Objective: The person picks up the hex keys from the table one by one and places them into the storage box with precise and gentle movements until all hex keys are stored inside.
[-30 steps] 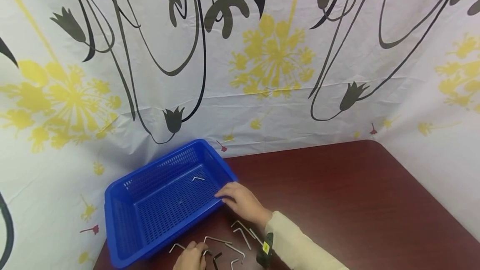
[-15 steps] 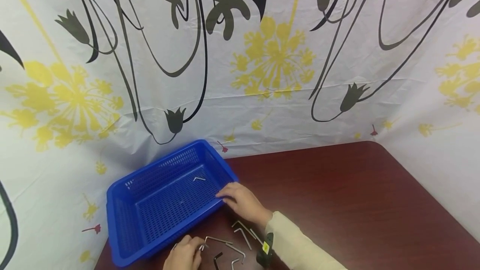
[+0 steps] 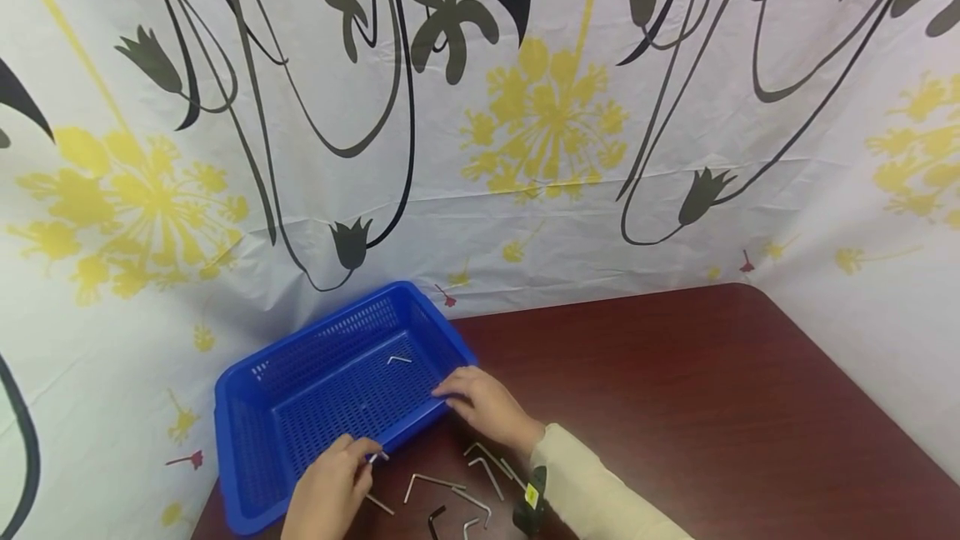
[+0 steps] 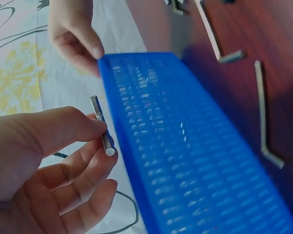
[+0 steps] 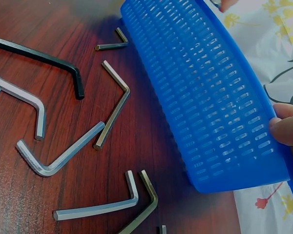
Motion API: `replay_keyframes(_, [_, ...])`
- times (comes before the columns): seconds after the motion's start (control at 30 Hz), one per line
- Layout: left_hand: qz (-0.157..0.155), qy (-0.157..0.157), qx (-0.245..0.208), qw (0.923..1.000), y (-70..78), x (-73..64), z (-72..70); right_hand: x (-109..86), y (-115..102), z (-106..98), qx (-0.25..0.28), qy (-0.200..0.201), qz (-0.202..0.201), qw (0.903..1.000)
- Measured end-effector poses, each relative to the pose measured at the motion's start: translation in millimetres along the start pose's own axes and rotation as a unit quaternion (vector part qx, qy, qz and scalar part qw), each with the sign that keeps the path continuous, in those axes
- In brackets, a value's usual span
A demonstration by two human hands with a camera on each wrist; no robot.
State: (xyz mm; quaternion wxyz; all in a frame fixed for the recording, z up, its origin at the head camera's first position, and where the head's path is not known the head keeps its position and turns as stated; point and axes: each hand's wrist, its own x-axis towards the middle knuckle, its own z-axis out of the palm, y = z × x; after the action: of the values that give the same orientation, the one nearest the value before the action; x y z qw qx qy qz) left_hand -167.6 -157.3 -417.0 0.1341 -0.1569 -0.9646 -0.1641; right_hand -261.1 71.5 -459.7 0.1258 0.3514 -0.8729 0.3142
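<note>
My left hand (image 3: 330,486) pinches a small silver hex key (image 4: 106,134) between thumb and fingertips, just above the near rim of a blue perforated basket (image 3: 337,402). The hex key's short end points toward the camera in the left wrist view. My right hand (image 3: 487,407) holds the basket's rim near its right corner, thumb over the edge. Inside the basket lies one silver hex key (image 3: 399,359). On the table in front are several more, among them a black hex key (image 5: 53,61) and a bent silver hex key (image 5: 49,168).
The dark red-brown table (image 3: 660,407) stretches to the right of the basket. Behind it hangs a white cloth (image 3: 570,248) with flower prints. A black wrist strap device (image 3: 531,500) sits on the right wrist, over several of the hex keys.
My left hand has picked up a hex key from the table and moved it up and left to the basket's near rim. My right hand stays at the rim.
</note>
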Motion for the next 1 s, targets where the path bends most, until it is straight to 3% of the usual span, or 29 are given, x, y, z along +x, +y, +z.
replay_keyframes(0.27, [0.013,0.022,0.024,0.9994,-10.4,17.6,-12.1,-1.1,0,0,0.001,0.002,0.002,1.0000])
replay_keyframes(0.57, [-0.019,-0.022,0.031,0.9991,-22.9,34.7,-13.1,-2.3,1,1,0.004,0.008,-0.009,0.9999])
replay_keyframes(0.8, [-0.035,-0.033,0.038,0.9981,-35.2,46.6,-18.4,-3.1,2,2,0.008,0.005,0.000,0.9999])
replay_keyframes(1.0, [-0.012,-0.039,0.065,0.9971,-45.3,60.4,-22.8,-2.2,1,-1,0.015,-0.002,0.002,0.9999])
